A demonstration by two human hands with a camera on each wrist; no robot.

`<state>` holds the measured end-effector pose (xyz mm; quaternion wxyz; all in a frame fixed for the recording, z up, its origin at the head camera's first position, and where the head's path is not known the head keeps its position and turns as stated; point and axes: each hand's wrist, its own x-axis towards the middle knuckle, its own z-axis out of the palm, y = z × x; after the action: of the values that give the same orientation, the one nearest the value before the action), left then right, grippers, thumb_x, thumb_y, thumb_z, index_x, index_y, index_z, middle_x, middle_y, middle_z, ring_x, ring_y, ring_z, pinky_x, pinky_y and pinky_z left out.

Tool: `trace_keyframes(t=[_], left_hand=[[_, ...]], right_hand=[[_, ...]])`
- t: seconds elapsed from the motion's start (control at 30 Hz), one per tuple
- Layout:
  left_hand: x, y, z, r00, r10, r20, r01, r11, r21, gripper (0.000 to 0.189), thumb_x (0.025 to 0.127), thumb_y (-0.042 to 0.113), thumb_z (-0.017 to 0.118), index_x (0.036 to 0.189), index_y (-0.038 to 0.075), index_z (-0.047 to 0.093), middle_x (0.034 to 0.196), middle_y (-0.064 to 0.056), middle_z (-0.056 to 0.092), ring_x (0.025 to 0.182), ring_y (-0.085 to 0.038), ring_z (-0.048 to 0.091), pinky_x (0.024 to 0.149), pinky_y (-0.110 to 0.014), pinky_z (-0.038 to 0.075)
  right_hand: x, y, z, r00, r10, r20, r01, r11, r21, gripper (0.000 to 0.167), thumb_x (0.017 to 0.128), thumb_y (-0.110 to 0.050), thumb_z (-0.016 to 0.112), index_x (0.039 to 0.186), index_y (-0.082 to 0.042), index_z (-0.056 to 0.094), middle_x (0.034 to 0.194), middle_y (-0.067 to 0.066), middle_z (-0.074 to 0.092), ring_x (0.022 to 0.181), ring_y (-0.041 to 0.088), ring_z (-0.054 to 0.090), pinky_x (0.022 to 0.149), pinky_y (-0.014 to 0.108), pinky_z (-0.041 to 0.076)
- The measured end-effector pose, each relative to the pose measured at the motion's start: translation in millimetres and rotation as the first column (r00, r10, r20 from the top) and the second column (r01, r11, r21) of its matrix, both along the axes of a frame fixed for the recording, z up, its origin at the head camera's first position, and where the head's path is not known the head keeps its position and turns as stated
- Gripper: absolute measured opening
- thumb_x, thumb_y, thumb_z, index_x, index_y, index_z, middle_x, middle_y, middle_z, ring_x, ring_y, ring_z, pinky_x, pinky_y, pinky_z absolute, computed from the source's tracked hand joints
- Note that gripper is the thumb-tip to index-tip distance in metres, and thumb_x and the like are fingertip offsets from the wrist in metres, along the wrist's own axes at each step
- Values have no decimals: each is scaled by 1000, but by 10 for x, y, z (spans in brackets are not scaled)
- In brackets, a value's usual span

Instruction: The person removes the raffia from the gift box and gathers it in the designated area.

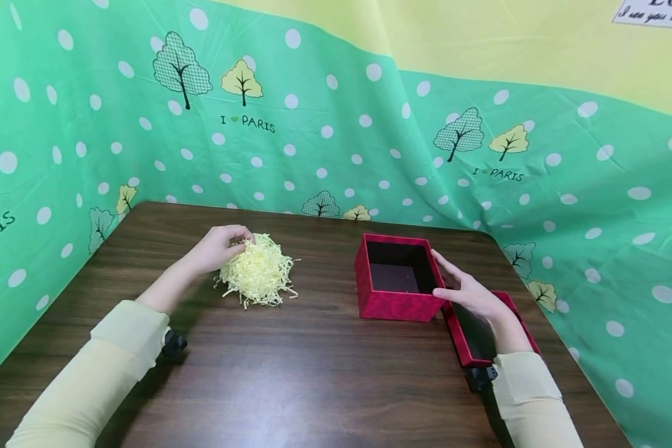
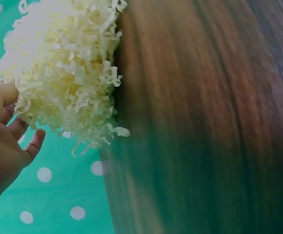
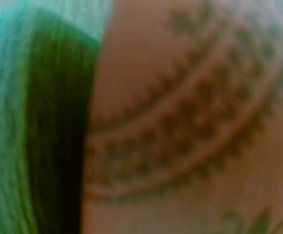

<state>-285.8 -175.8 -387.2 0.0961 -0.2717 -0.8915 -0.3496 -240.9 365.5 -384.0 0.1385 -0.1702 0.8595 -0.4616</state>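
A loose heap of pale yellow shredded paper (image 1: 257, 270) lies on the brown table. At its far left edge my left hand (image 1: 221, 249) pinches some strands between thumb and fingers. In the left wrist view the left hand (image 2: 7, 141) reaches into the side of the shredded paper (image 2: 68, 63). A red box (image 1: 397, 307) with a dark inside stands upright to the right, its top uncovered. My right hand (image 1: 470, 298) rests against its right side, fingers extended near the far corner and thumb at the front corner. The right wrist view is blurred and shows no fingers.
A shallow red lid (image 1: 459, 336), dark inside, lies on the table under the right hand and wrist. The wood-grain table (image 1: 291, 379) is backed by a green dotted cloth (image 1: 325, 130) along its far and side edges. Each wrist wears a small black camera.
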Motion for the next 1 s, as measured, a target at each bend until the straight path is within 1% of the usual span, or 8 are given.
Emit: trace_keyframes(t=[0.2, 0.37, 0.47, 0.53, 0.7, 0.83, 0.9, 1.0], left_hand=[[-39, -34, -119, 1000, -1, -8, 0, 999, -41, 16, 83, -6, 59, 91, 4, 67, 94, -12, 68, 91, -28, 62, 81, -46, 48], [-56, -54, -168, 999, 11, 36, -8, 997, -80, 17, 83, -3, 61, 97, 2, 69, 93, -12, 69, 86, -26, 62, 78, -46, 49], [-75, -74, -150, 997, 15, 71, -9, 996, -88, 20, 84, 1, 63, 103, 2, 70, 94, -12, 70, 85, -24, 61, 75, -44, 49], [-89, -93, -113, 996, 13, 93, -6, 997, -81, 22, 84, 5, 65, 106, 4, 69, 97, -12, 70, 88, -25, 61, 76, -44, 49], [-114, -139, 36, 992, -10, 127, 17, 998, -56, 27, 84, 10, 70, 110, 5, 67, 106, -13, 69, 99, -29, 63, 87, -47, 48], [-89, -136, 176, 991, -6, 136, 14, 998, -63, 30, 85, 12, 70, 114, 5, 65, 110, -16, 67, 104, -31, 63, 92, -49, 46], [-56, -125, 244, 992, 8, 123, 2, 997, -82, 30, 87, 14, 68, 115, 6, 64, 113, -16, 66, 106, -30, 62, 93, -49, 45], [18, -89, 349, 996, 32, 83, -23, 994, -107, 30, 90, 18, 64, 118, 7, 63, 116, -14, 65, 110, -30, 59, 95, -48, 44]], right_hand=[[-8, 11, -15, 1000, -4, 0, 4, 1000, 2, 85, 88, -16, 62, 152, -33, 8, 159, 8, 9, 142, 40, 13, 105, 64, 24], [-16, 23, -33, 1000, -2, -6, 2, 1000, 10, 85, 88, -20, 63, 152, -34, 9, 159, 8, 9, 142, 39, 13, 105, 63, 24], [-19, 31, -35, 1000, 3, -10, -2, 1000, 7, 84, 88, -20, 63, 152, -33, 9, 158, 9, 10, 142, 40, 14, 105, 63, 25], [-22, 36, -31, 1000, 8, -13, -8, 1000, 5, 84, 88, -19, 63, 152, -31, 9, 158, 9, 11, 141, 40, 16, 105, 62, 26], [-38, 42, 2, 1000, 22, 3, -22, 1000, 3, 86, 87, -20, 64, 153, -29, 10, 158, 9, 12, 141, 39, 15, 104, 62, 28], [-46, 41, 81, 999, 30, 16, -30, 999, 37, 84, 88, -22, 64, 153, -25, 10, 157, 9, 13, 141, 38, 15, 105, 62, 26], [-46, 36, 150, 1000, 30, 4, -30, 998, 63, 81, 90, -23, 62, 153, -22, 10, 157, 10, 15, 141, 38, 16, 105, 62, 26], [-37, 15, 284, 999, 18, -43, -13, 993, 120, 78, 93, -25, 59, 153, -23, 10, 156, 11, 18, 140, 37, 20, 104, 59, 31]])
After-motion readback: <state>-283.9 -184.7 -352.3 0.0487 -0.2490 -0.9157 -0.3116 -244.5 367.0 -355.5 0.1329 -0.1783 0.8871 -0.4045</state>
